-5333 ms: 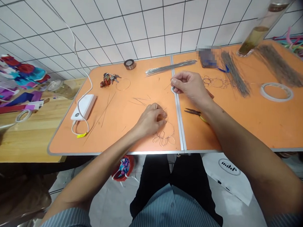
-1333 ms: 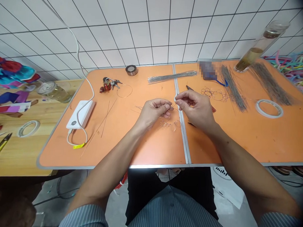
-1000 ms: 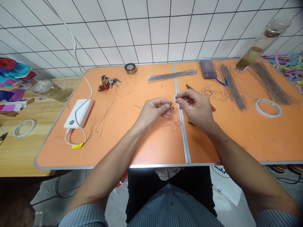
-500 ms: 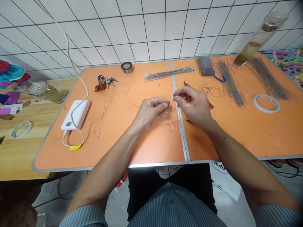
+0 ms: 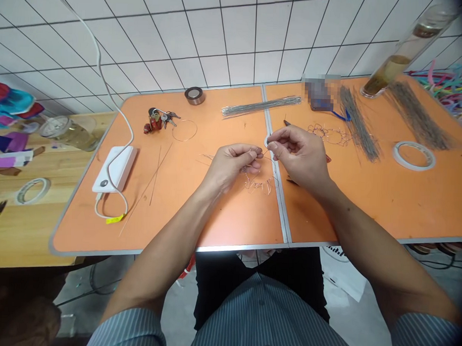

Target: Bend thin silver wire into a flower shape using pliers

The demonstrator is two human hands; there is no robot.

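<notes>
Thin copper-coloured wire bent into a ring with small loops (image 5: 259,185) hangs from my left hand (image 5: 233,165), pinched between thumb and forefinger above the table. Just to the right, my right hand (image 5: 302,154) has thumb and fingertips pressed together on a thin wire end near the ring; the exact grip is too fine to make out. Under and behind my right hand lies a tool with dark tips and a red handle, mostly hidden. A second looped wire piece (image 5: 331,135) lies beyond my right hand.
On the orange table (image 5: 221,223) lie wire bundles (image 5: 261,107), dark wires (image 5: 359,124), brown tape (image 5: 195,95), white tape (image 5: 414,155), keys (image 5: 166,119), a wire ring (image 5: 184,130) and a white power bank (image 5: 115,169) with a cable. A glass tube (image 5: 401,63) stands by the tiled wall.
My right hand has moved slightly right, away from my left hand. The looped wire ring has shifted and turned a little below my left fingers. The camera view has tilted slightly.
</notes>
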